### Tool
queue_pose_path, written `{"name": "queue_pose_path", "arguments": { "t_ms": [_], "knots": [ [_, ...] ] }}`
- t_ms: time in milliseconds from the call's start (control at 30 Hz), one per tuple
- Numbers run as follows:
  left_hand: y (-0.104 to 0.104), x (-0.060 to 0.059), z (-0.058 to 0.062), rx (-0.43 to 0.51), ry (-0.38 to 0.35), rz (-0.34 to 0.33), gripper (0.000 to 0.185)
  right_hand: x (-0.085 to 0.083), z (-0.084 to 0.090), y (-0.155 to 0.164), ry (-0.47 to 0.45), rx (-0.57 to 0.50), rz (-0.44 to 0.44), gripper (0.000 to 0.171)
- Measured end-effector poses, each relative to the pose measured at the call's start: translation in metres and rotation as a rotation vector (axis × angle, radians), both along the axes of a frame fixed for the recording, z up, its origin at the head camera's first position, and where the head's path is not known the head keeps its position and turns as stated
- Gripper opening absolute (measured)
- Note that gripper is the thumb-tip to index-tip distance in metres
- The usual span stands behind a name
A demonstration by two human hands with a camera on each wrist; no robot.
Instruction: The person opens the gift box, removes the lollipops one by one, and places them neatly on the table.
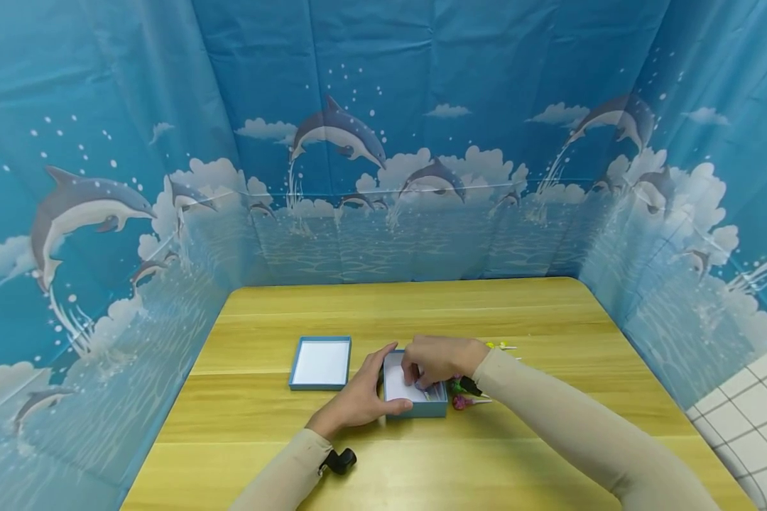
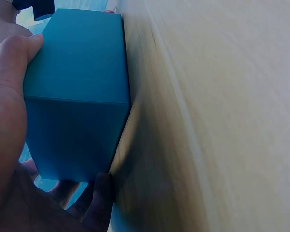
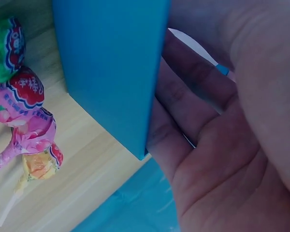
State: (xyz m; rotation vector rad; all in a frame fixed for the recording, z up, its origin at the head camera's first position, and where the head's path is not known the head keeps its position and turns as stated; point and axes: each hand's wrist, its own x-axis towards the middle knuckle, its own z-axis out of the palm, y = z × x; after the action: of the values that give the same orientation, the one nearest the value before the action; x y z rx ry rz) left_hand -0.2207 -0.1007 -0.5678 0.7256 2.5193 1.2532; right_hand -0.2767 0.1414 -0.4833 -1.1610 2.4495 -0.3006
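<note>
On the table (image 1: 550,319), the open blue box (image 1: 415,408) lies flat, mouth upward, long axis running away from the person; left hand (image 1: 358,401) clasps its near-left corner while right hand (image 1: 437,358) reaches inside, its grip unclear.

The head camera looks forward and down from above onto the table (image 1: 550,319). Each wrist camera looks from very close at a side of the blue box (image 2: 77,92), which all three views share.
</note>
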Motion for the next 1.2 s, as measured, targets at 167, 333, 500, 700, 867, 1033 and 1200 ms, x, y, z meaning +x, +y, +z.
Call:
{"name": "queue_pose_path", "arguments": {
  "t_ms": [167,333,500,700,867,1033,1200],
  "knots": [
    [0.0,-0.001,0.0,0.0,0.002,-0.004,0.116,0.002,0.001,0.004,0.027,-0.01,0.004,0.012],
    [0.0,-0.001,0.0,0.005,0.0,-0.007,0.116,0.004,0.003,0.008,0.059,-0.057,0.012,0.016],
    [0.0,-0.001,-0.001,0.011,-0.005,-0.005,0.115,0.008,0.004,0.012,0.047,-0.127,0.014,0.019],
    [0.0,-0.001,-0.002,0.02,-0.001,-0.012,0.115,0.015,0.005,0.018,0.048,-0.22,0.012,0.018],
    [0.0,-0.001,-0.001,0.017,0.007,-0.011,0.116,0.02,0.001,0.023,0.072,-0.314,0.017,0.018],
    [0.0,-0.001,0.0,0.004,0.009,-0.011,0.116,0.025,-0.008,0.028,0.109,-0.381,-0.009,0.017],
    [0.001,-0.001,-0.001,0.014,0.004,-0.006,0.115,0.029,-0.013,0.033,0.176,-0.417,-0.03,0.016]
  ]
}}
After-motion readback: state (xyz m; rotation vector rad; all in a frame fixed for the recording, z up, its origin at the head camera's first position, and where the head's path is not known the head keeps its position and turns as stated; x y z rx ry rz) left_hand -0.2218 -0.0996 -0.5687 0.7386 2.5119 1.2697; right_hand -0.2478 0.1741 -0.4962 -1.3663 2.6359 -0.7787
